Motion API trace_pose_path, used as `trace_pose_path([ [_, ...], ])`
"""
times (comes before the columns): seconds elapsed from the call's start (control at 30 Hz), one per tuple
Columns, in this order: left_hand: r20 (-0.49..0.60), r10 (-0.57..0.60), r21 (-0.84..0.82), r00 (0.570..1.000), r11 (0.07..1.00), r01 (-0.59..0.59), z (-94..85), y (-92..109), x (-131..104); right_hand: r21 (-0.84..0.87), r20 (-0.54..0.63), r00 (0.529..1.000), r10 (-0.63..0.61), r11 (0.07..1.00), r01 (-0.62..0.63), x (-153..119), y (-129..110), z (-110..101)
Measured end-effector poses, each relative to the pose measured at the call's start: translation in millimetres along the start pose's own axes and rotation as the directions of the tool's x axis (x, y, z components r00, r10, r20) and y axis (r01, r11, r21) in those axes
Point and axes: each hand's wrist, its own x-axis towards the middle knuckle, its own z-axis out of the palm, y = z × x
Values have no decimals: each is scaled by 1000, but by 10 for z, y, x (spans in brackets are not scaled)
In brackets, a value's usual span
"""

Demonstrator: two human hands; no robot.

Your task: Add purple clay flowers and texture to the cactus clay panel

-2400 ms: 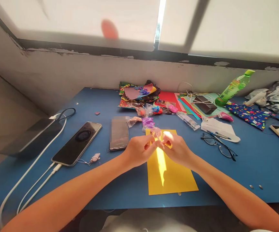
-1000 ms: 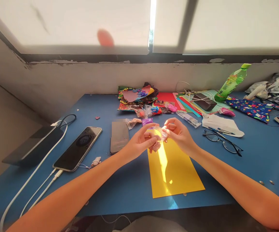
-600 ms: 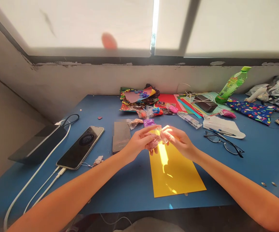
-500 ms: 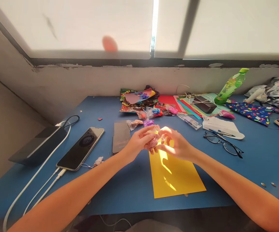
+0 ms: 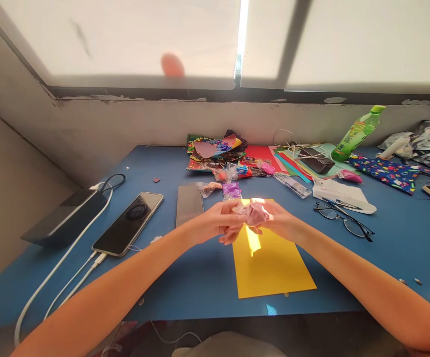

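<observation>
Over the yellow sheet (image 5: 274, 272), a clear plastic packet with a soft pink clay-like lump (image 5: 257, 214) is between both hands. My left hand (image 5: 222, 220) pinches the packet's loose plastic on the left, its lower fingers curled underneath. Around the lump's right side closes my right hand (image 5: 279, 218); some of its fingers are hidden behind the lump. Just beyond the hands lies a purple packet (image 5: 231, 191), with a packet of peach-coloured stuff (image 5: 211, 188) beside it.
Left of the hands lie a dark flat device (image 5: 189, 203), a phone (image 5: 128, 224) with white cables, and a black box-like device (image 5: 66, 215). Eyeglasses (image 5: 343, 220), a white envelope (image 5: 341, 196) and a green bottle (image 5: 359, 134) are on the right. Craft pieces (image 5: 216, 151) pile up behind.
The packet has turned and moved right and slightly down, so the pink lump now faces me near my right hand. My left hand has shifted its hold to the loose plastic.
</observation>
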Motion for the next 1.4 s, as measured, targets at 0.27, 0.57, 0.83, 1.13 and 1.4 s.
trace_pose_path([
  [0.27, -171, -79, 89, 982, 991, 96, 24, -11, 33, -138, -75, 991, 110, 983, -120, 29, -63, 33],
  [0.57, -172, 24, -78, 985, 996, -38, 158, -78, 33, -239, -358, 930, 84, 954, -178, 76, 3, 28],
  [0.83, -365, 134, 115, 921, 989, -98, 465, -273, 71, -473, -626, 762, -164, 857, -204, 117, 112, 95],
  [1.13, -291, 77, 81, 954, 995, -56, 672, -387, -13, -521, -722, 630, -287, 824, -223, 150, 159, 174],
  [1.4, -207, 124, 268, 970, 961, -66, 658, -434, -10, -525, -756, 528, -386, 840, -137, 207, 155, 221],
])
